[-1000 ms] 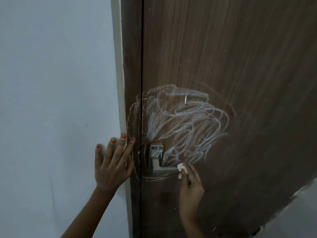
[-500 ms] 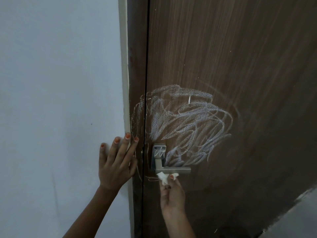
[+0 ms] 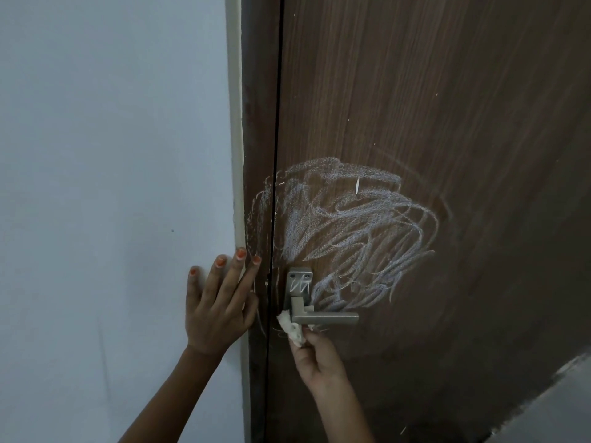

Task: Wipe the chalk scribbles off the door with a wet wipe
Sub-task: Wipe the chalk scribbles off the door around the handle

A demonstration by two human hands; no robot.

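White chalk scribbles (image 3: 355, 231) cover the middle of the dark brown wooden door (image 3: 447, 123), spilling left onto the door frame (image 3: 257, 148). My right hand (image 3: 315, 356) pinches a crumpled white wet wipe (image 3: 291, 327) and holds it against the door just below the left end of the metal lever handle (image 3: 319, 316). Chalk marks also show on the handle's plate (image 3: 299, 281). My left hand (image 3: 219, 302) lies flat with straight fingers on the wall, its fingertips reaching the frame.
A pale blue-white wall (image 3: 112, 187) fills the left half. A light floor patch (image 3: 550, 407) shows at the lower right past the door's bottom edge.
My right hand slid the wipe leftward beneath the handle, from its right end to its left end near the door gap. The left hand stayed on the wall.
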